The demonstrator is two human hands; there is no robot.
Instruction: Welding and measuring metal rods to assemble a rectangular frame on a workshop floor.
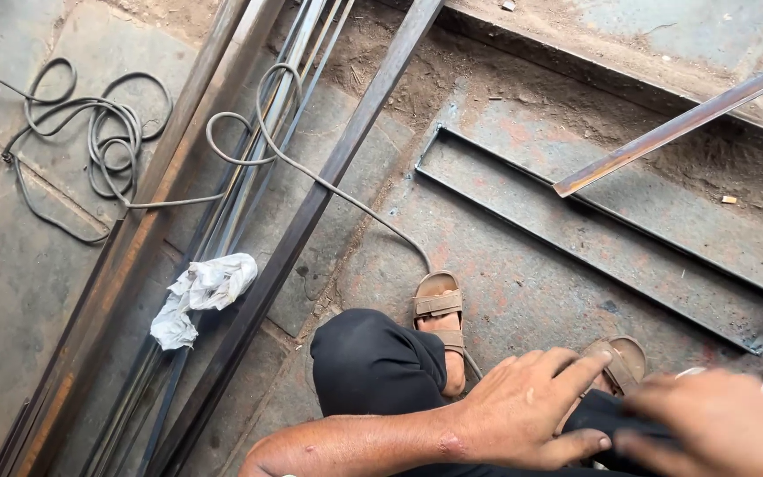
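Left hand [527,411] flat, fingers spread on knee [373,362]; right hand [721,424] blurred, grip unclear; nearest frame [607,234] looks stiff, heavy — lift by long rails.

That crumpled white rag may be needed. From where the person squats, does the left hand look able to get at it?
Probably yes, with a lean. The left hand rests on the knee, and only bare floor and a steel bar lie between it and the rag.

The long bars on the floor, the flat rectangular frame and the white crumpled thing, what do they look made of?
Long bars: likely steel, dull grey with rusty-brown streaks. Rectangular frame: apparently thin dark steel strip. White crumpled thing: soft folds suggest cloth, possibly paper.
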